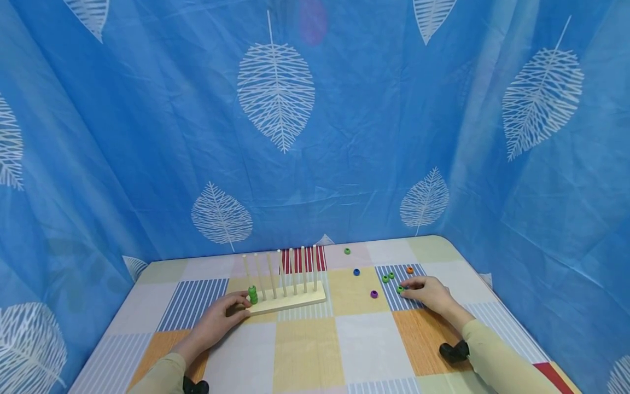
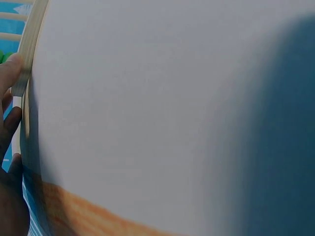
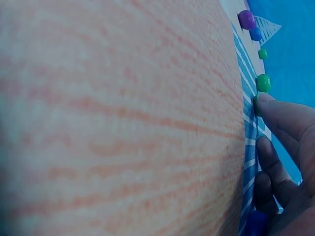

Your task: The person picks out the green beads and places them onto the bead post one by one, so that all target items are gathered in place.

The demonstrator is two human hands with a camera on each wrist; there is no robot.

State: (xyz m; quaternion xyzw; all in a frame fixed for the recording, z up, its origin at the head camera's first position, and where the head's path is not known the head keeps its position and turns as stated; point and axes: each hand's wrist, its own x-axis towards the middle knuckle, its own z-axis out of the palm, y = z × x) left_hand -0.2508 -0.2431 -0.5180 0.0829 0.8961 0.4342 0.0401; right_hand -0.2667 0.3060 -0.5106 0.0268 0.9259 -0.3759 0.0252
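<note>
A pale wooden peg stand (image 1: 300, 297) with a row of upright pegs stands left of the middle of the table. Green beads (image 1: 253, 295) are stacked on its leftmost peg. My left hand (image 1: 221, 320) grips the base at that end; in the left wrist view the thumb (image 2: 11, 69) lies against the base's edge. Over on the right, my right hand (image 1: 430, 295) pinches a green bead (image 1: 400, 289) at the striped patch, and in the right wrist view fingers partly hide it. Two more green beads (image 1: 385, 279) and an orange bead (image 1: 410, 270) lie close by.
Left of the right hand lie a purple bead (image 1: 374, 294) and a blue bead (image 1: 356, 272). One green bead (image 1: 347, 251) is near the table's back edge. Another blue bead (image 3: 256, 223) sits beneath the right hand. Blue leaf-print curtains (image 1: 344, 180) surround the patchwork-covered table (image 1: 305, 350).
</note>
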